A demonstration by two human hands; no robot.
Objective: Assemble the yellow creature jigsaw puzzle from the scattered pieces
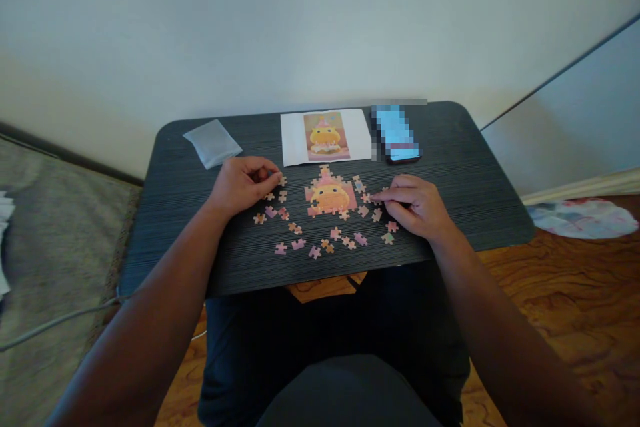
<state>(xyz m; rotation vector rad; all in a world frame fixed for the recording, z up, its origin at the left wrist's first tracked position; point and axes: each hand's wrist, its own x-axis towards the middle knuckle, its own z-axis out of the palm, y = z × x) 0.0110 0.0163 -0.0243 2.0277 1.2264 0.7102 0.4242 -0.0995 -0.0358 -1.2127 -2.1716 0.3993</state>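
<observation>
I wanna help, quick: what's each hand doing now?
Left hand: fingers curled by a puzzle piece; can't tell if holding.
Right hand: finger out at another piece; can't tell if holding.

No text, label, brand, number or sign can be read. Beyond the fingers of the right hand, the black rectangular phone with a bright blue screen shows its display only as coarse blocks, so any writing there is illegible. Beyond and between the fingers of both hands, the white rectangular paper sheet with a colour print of a yellow round-headed figure is too small in detail to tell any lettering. The same holds for the partly joined pink and yellow jigsaw between the fingers, and for the translucent, pale, square plastic sleeve beyond those of the left hand.
</observation>
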